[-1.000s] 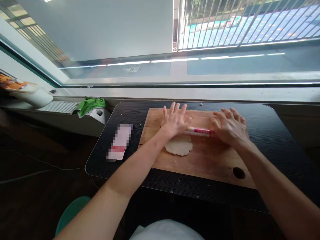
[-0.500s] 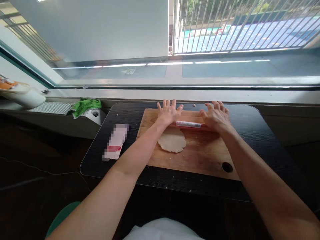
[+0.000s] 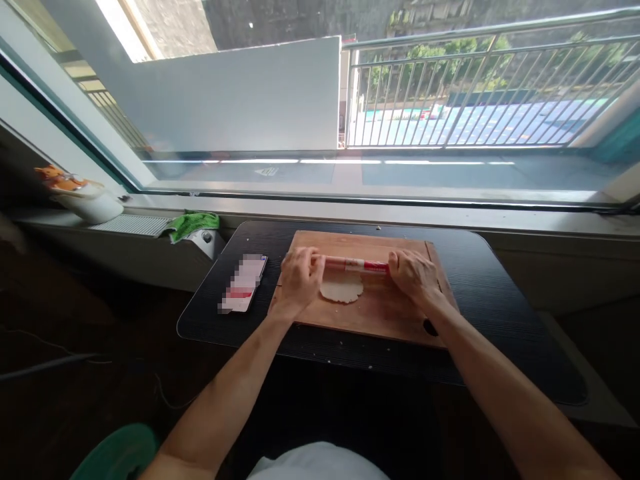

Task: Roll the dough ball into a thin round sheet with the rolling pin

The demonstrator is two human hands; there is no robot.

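Note:
A wooden rolling pin (image 3: 334,263) with a red and white label lies crosswise over the far edge of a flat, roundish sheet of dough (image 3: 342,288). My left hand (image 3: 301,277) is curled over its left end. At the opposite end, the fingers of my right hand (image 3: 414,272) are closed round the pin. The dough rests on a wooden cutting board (image 3: 385,313), its edge slightly ragged. Both ends of the pin are hidden under my hands.
The board lies on a black table (image 3: 495,300). A phone (image 3: 245,283), partly blurred, is left of the board. Beyond stand a heater with a green cloth (image 3: 194,225) and a white pot (image 3: 90,202) by the window. A green stool (image 3: 117,453) is at lower left.
Both hands have drawn back toward me with the rolling pin, from beyond the dough onto its far edge. My fingers went from stretched out to curled round it. The view has tilted up.

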